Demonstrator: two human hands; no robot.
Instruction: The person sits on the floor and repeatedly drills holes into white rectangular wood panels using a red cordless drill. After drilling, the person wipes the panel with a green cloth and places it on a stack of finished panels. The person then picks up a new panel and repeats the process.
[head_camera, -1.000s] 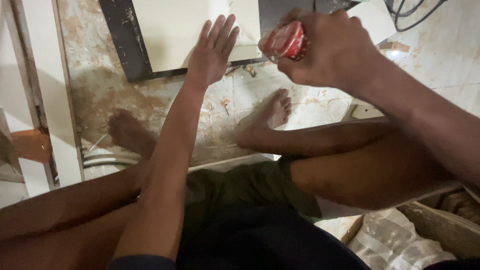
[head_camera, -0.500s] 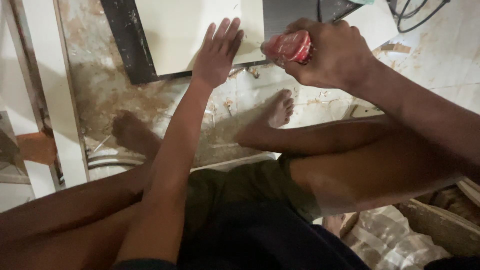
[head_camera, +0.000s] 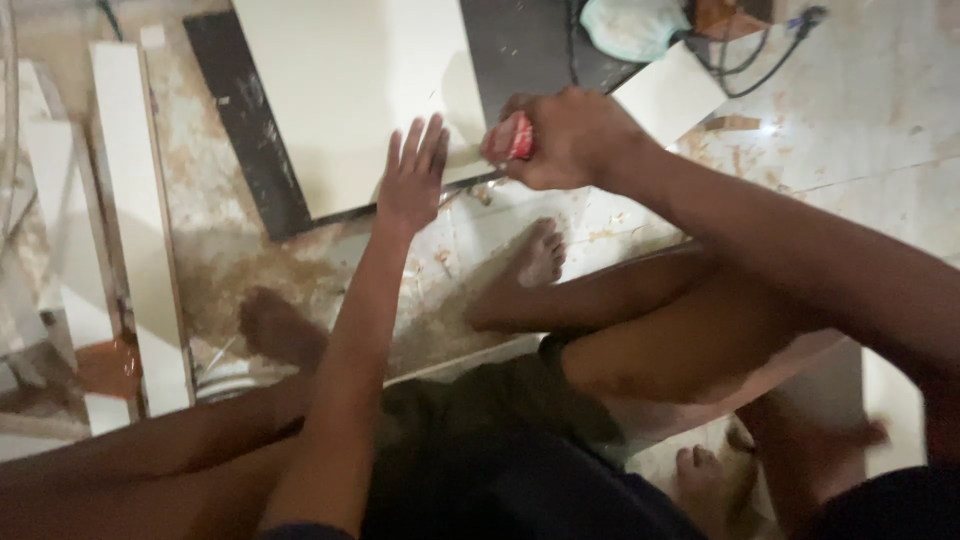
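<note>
Head view: red packet (head_camera: 517, 137) in right hand (head_camera: 570, 137), beside cream tile (head_camera: 350, 90).

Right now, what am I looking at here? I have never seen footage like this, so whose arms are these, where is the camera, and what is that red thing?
There is no machine here. A person wears a camera on the head, so the one picture looks down over their own arms, bent legs and bare feet, low over the floor.

The left hand lies flat, fingers spread, on the edge of a pale tile on the floor. The right hand is closed around a small red tool at the same tile's edge; what kind of tool I cannot tell, since the hand covers most of it.

Around them: a stained floor, a dark strip beside the tile, long white strips on the left, and black cables and a light blue-green bundle at the top.
</note>
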